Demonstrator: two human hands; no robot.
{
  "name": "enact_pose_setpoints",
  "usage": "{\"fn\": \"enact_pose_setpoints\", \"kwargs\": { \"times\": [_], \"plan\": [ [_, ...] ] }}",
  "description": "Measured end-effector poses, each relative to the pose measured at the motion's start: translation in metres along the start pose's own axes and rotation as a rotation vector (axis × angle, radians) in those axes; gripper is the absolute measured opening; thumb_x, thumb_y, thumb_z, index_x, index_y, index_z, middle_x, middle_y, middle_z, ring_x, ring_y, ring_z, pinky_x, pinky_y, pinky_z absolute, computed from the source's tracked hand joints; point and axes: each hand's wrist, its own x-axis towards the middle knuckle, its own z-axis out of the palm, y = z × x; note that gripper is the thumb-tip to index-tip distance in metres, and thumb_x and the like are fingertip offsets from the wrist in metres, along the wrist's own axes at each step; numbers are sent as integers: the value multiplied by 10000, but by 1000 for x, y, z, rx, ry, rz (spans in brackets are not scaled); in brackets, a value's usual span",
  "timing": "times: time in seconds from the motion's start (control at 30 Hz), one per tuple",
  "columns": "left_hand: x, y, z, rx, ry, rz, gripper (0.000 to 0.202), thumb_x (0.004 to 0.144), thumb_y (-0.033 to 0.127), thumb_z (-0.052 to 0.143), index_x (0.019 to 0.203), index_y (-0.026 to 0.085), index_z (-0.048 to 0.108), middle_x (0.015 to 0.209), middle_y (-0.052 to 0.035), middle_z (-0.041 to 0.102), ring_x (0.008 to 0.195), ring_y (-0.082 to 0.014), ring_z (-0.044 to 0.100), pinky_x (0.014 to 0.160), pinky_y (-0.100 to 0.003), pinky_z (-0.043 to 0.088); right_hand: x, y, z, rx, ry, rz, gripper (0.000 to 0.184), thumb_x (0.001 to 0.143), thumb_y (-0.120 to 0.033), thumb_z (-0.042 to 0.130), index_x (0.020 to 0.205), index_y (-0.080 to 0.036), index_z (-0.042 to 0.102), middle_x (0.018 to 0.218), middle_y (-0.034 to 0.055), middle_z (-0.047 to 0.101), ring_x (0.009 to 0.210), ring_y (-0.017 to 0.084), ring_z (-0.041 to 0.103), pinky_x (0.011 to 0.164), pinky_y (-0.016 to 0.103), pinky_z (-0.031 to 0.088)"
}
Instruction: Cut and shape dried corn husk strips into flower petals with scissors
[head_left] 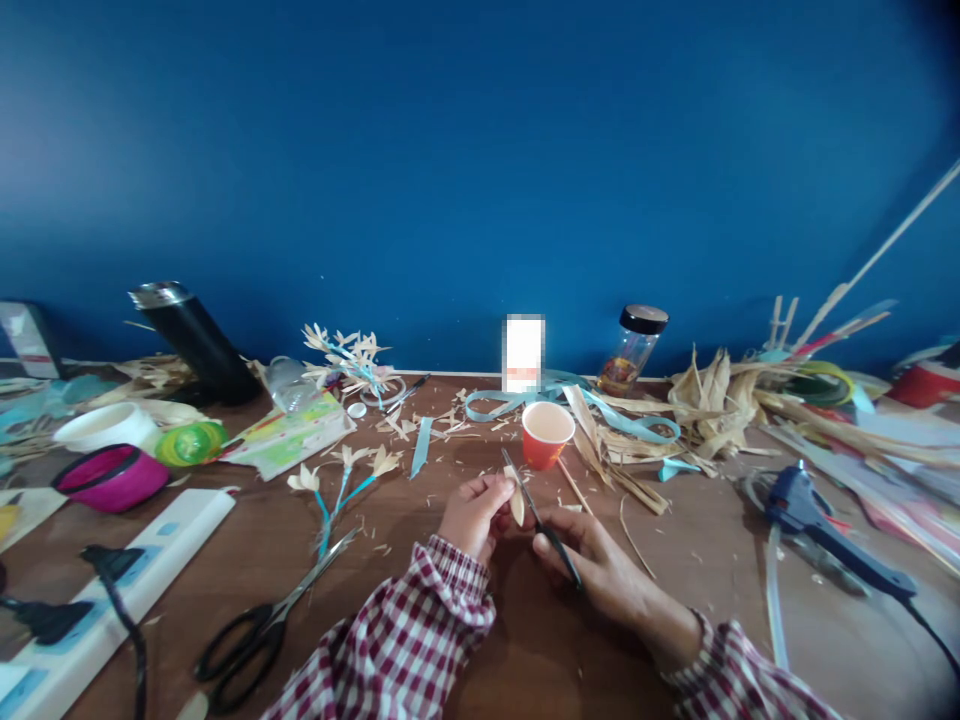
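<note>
My left hand [474, 512] pinches a small pale husk petal [517, 506] low over the brown table [420, 600]. My right hand [596, 562] grips small black scissors [541, 520], whose blades point up and left right beside the petal. Both sleeves are red-and-white check. Just beyond the hands stands an orange paper cup [547, 433]. Husk scraps lie scattered around it.
Large black scissors [262, 625] lie front left beside a husk flower on a blue stem [339, 485]. A white power strip [112, 590], pink bowl [111, 476], black flask [196, 340] stand left. Right: blue glue gun [814, 525], dried husks [712, 405], a jar [632, 350].
</note>
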Motion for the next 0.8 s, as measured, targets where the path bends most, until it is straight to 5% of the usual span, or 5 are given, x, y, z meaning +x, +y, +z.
{"fn": "enact_pose_setpoints", "kwargs": {
  "times": [0.8],
  "plan": [
    [2,-5,-7,19,2,24,241,532,290,786,602,127,624,464,44,522,443,-61,455,457,-186,349,1,-2,4,-148,86,-2,329,794,-411,627,1021,-174,646,573,-39,500,502,86,371,468,194,304]
  ]
}}
